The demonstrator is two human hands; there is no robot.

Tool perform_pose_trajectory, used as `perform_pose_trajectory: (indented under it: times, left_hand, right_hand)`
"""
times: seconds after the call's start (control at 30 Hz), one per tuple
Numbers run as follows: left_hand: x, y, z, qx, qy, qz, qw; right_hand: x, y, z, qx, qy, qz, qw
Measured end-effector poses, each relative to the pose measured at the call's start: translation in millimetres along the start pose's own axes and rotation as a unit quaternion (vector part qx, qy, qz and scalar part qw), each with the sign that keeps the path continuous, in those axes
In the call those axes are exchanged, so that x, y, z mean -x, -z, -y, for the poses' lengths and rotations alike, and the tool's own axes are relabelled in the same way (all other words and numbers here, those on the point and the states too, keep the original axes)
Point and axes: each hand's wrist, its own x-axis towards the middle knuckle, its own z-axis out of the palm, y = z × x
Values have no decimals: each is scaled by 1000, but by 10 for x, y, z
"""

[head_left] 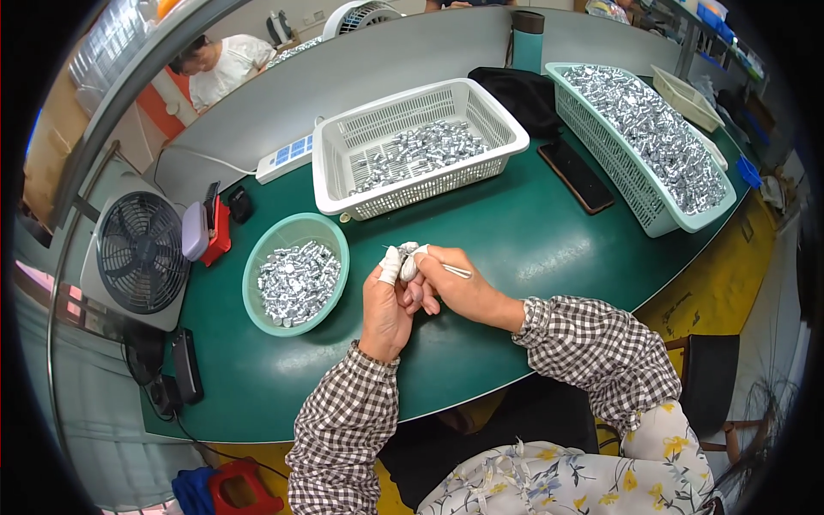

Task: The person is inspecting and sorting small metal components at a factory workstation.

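Observation:
My two hands meet over the middle of the green table. White coverings wrap some of the fingertips. My left hand [390, 305] is closed, pinching a small silvery metal part [404, 251] that the fingers largely hide. Close against it, my right hand [468, 287] grips a slim metal hand tool [457, 270], whose rear end sticks out past the thumb; its exact kind is unclear. Left of my hands stands a round mint-green bowl [249, 273] full of small silvery metal parts. Beyond them, a white perforated basket [421, 196] holds a loose layer of similar parts.
At the right, a long mint-green basket [601, 176] is heaped with metal parts. A phone [577, 176] lies beside it, near a black cloth [519, 99] and a bottle [527, 50]. A fan [142, 249], red box [217, 232] and power strip [286, 159] line the left. Beyond the partition sits another person.

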Motion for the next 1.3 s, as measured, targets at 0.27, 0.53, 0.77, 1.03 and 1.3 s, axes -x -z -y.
perform_pose_trajectory:
  times: [0.27,0.53,0.77,1.03,1.3]
  left_hand:
    - [26,-44,-78,12,6,-59,998]
    - [15,3,-24,-73,-46,-77,993]
    - [20,-67,34,-104,-42,-59,992]
    - [55,-81,9,-44,-17,-14,999]
    - [-11,-23,14,3,5,3,1000]
  right_hand:
    - [-17,53,-127,388,296,16,872]
    - [94,-91,-169,750,298,-26,590]
    - [53,21,-102,721,279,-7,634]
    - [54,-51,60,194,65,-16,979]
    - [-37,66,-52,-102,-47,-1,994]
